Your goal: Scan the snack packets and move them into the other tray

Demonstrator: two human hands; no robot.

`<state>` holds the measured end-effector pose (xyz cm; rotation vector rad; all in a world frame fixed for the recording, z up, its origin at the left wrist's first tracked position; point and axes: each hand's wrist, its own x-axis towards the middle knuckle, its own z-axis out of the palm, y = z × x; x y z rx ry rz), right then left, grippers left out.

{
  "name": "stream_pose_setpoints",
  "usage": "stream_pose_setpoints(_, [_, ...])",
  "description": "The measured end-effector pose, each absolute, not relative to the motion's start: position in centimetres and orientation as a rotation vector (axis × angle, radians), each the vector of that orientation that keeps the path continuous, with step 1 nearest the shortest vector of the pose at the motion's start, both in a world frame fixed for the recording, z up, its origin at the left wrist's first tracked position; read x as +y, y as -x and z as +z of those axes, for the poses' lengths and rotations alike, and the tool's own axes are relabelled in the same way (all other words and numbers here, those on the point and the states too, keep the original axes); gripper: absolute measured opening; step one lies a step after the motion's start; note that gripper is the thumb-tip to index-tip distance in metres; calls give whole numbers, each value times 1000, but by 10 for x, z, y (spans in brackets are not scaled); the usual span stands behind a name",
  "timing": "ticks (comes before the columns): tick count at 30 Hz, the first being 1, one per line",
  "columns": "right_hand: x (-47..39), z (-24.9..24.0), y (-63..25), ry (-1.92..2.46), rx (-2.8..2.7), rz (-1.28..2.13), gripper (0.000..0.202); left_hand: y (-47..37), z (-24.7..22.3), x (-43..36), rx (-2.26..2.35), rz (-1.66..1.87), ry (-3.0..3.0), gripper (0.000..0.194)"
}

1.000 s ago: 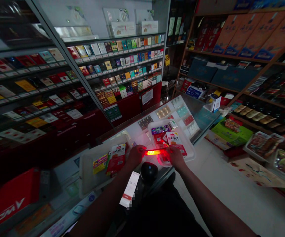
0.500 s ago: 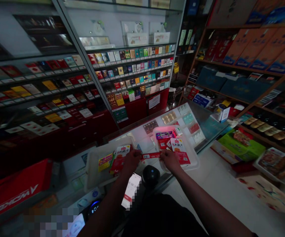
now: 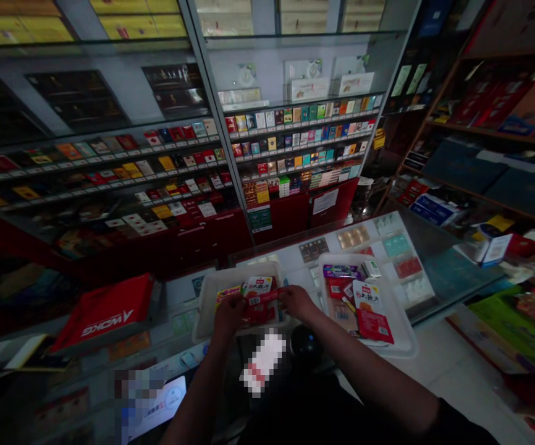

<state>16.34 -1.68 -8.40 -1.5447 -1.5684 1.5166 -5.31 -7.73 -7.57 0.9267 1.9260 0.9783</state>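
My left hand and my right hand pinch a narrow red snack packet at its two ends, stretched between them with a white barcode patch showing. Both hands hold it over the left white plastic tray, where a yellow-and-purple packet and a red-and-white snack bag lie, partly hidden by the fingers. To the right, a second white tray holds a purple packet, a red-and-white bag, a small white-and-green box and other red packets.
A black rounded device and a pixelated phone sit before the trays on the glass counter. A red box stands left. Behind are shelves of small packs. A green box is at lower right.
Both hands have carried the red packet leftward from beside the right tray to over the left tray. The camera view has turned left, so the surroundings sit further right.
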Motion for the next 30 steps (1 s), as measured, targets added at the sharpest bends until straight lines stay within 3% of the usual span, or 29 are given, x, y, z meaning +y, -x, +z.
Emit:
stream_pose_setpoints(9, [-17,-82,-161,1502,-1543,1585,10,66,-74,-74,2225,847,-1076,30])
stream_pose_setpoints(26, [-21,-78,-269,1555,-1235,1403,16,-58,-33,-39,1726,854,-1347,22])
stream_pose_setpoints(30, [-21,-80,-313,1772,-1319,1144,17,-95,-35,-32,1599,846,-1321,21])
